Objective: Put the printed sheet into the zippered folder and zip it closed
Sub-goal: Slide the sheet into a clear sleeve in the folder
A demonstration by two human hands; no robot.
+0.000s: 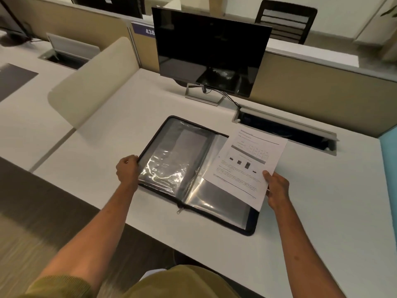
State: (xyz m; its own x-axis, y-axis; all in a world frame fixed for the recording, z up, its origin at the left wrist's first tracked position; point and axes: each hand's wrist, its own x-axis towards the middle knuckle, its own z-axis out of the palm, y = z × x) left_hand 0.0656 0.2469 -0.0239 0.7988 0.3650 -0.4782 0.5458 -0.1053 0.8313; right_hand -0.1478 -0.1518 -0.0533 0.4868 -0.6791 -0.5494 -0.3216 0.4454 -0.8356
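printed sheet (247, 162), long axis slanting far-right, pinched in right hand (277, 190); left hand (127, 168) grips open folder (171, 164).

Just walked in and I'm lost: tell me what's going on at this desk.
A person is filing a paper. The zippered folder lies open on the desk, its clear sleeves showing. The left hand grips the folder's left edge, and the right hand holds the printed sheet by its near corner over the folder's right half. The sheet is not yet tucked in, and the zipper is undone.
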